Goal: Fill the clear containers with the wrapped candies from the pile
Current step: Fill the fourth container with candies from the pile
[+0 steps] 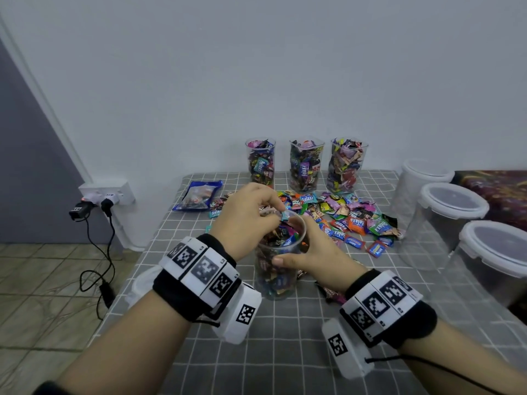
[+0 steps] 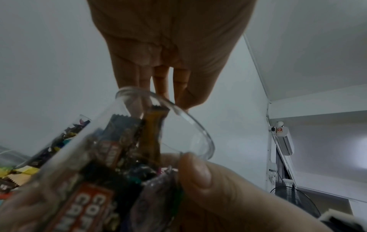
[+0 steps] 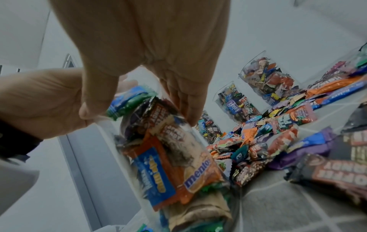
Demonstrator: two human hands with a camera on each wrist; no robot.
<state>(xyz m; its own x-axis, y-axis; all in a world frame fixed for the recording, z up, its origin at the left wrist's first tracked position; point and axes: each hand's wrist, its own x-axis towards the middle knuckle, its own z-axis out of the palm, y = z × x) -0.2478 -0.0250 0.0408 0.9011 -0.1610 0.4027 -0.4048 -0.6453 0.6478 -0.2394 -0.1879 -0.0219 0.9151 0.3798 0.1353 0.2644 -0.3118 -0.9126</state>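
A tall clear cup point(image 1: 278, 283) stands on the checked cloth near the table's middle, mostly filled with wrapped candies. My right hand point(image 1: 309, 253) grips it near the rim, thumb on the near side and fingers round the far side. My left hand point(image 1: 256, 215) hovers over the mouth, its bunched fingertips pinching a wrapped candy point(image 1: 285, 216) just inside the rim. In the left wrist view the fingers point(image 2: 160, 84) reach down into the cup point(image 2: 198, 133). The candy pile point(image 1: 350, 218) lies behind and to the right. The right wrist view shows the cup point(image 3: 168, 157) and pile point(image 3: 278, 125).
Three clear cups full of candies point(image 1: 306, 166) line the wall at the back. Three large lidded tubs point(image 1: 453, 201) stand along the right edge. A blue candy bag point(image 1: 199, 195) lies back left. A wall socket with plugs and cables point(image 1: 105, 195) sits beyond the table's left edge.
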